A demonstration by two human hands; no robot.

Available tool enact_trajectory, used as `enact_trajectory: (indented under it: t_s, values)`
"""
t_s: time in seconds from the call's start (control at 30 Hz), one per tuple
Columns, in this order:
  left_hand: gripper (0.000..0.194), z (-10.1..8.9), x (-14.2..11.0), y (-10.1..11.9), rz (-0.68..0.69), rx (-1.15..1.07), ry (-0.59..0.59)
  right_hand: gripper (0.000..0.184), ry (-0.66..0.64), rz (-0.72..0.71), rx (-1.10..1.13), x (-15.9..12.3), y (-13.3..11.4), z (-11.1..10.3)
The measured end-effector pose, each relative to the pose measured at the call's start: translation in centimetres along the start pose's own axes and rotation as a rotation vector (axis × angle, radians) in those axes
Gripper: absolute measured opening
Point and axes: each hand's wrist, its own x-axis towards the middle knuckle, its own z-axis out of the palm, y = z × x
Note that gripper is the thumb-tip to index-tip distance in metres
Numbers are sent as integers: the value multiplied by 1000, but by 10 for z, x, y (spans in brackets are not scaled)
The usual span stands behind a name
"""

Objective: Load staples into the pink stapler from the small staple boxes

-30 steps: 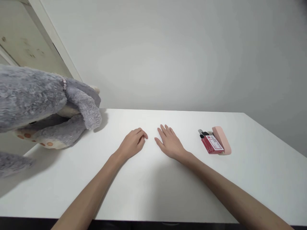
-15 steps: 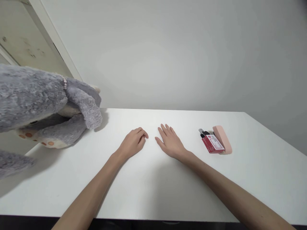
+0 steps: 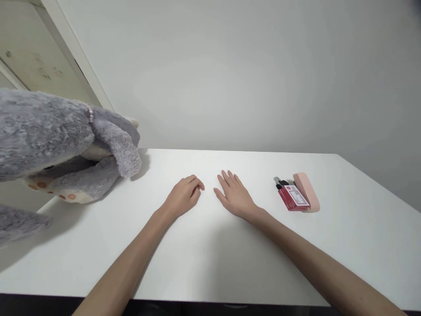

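Note:
My left hand (image 3: 184, 195) rests on the white table (image 3: 184, 263), its fingers loosely curled together and bent down. No object shows in it, though the underside of the fingers is hidden. A short gap to its right, my right hand (image 3: 236, 195) lies palm down and flat, fingers stretched out and thumb apart, holding nothing. Off to the right of that hand, without contact, are a small red and white box (image 3: 294, 198), a long pink case (image 3: 306, 192) against its right side, and some black and silver items (image 3: 280, 182) behind the box, too small to name.
A large grey plush toy (image 3: 42, 131) with a string of beads leans over the table's left side. Behind the table rises a pale wall (image 3: 223, 79). A greenish panel in a white frame (image 3: 75, 48) stands at the upper left. The table's front edge runs along the bottom.
The whole view has shifted very slightly. Both hands and the objects on the table keep their places.

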Motion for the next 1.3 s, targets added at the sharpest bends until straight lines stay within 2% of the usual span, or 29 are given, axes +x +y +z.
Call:
enact_trajectory:
  t_s: [1.3]
  values:
    - [29, 0, 0, 2, 6, 11, 2, 75, -8, 3, 28, 0, 1, 0]
